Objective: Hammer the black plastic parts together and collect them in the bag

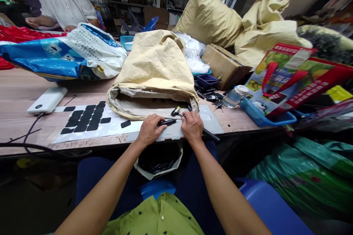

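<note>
My left hand [150, 129] rests at the table's front edge with its fingers curled round a thin black stick-like part [167, 122]. My right hand [192, 127] is beside it, fingers pinched at the same part's right end. A small hammer [176, 111] with a dark handle running to the right lies just behind my right hand. Both hands sit on a grey sheet [212, 119] in front of an open tan sack [154, 77]. A white sheet [91, 126] with several black pads stuck to it lies to the left.
A white power bank [47, 100] with a cable lies at the left. A blue-white sack [63, 53], a cardboard box [223, 64], a water bottle [234, 96], keys, a blue basket [264, 117] and yellow bags crowd the back. Another person sits at far left. A small bag [158, 163] hangs under the edge.
</note>
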Tool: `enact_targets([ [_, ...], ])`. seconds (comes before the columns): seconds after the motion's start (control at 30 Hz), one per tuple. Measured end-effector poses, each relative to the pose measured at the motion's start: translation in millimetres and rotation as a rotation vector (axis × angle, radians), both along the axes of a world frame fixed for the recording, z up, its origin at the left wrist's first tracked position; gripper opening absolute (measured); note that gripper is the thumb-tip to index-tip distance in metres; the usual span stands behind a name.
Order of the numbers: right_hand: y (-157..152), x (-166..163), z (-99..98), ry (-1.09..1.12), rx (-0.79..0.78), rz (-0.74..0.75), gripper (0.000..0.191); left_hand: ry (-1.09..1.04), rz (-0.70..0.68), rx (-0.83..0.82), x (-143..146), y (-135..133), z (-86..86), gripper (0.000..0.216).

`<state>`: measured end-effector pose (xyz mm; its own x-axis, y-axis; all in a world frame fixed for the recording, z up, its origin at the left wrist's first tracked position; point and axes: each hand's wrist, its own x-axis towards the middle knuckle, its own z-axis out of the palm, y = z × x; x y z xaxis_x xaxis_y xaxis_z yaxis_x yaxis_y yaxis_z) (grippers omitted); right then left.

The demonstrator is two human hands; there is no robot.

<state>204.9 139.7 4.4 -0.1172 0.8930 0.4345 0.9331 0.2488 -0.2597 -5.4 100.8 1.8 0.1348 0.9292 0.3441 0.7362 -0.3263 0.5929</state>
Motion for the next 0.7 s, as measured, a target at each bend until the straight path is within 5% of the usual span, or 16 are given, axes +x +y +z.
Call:
enact_targets([
  [0.2, 4, 5, 5.3, 0.031, -0.037, 0.04, 0.022, -0.006, 0.011, -0.048, -5, 7, -0.1, 0.017],
  [0.43, -20, 7, 25.7, 0.41, 0.018, 0.262, 0.029, -0.048, 0.024, -0.086, -4, 6, 4.1, 0.015],
  [0.7, -52, -3, 29.4, 0.328, 0.018, 0.3, 0.032, -0.07, 0.041, -0.098, -4, 7, 3.5, 0.015],
])
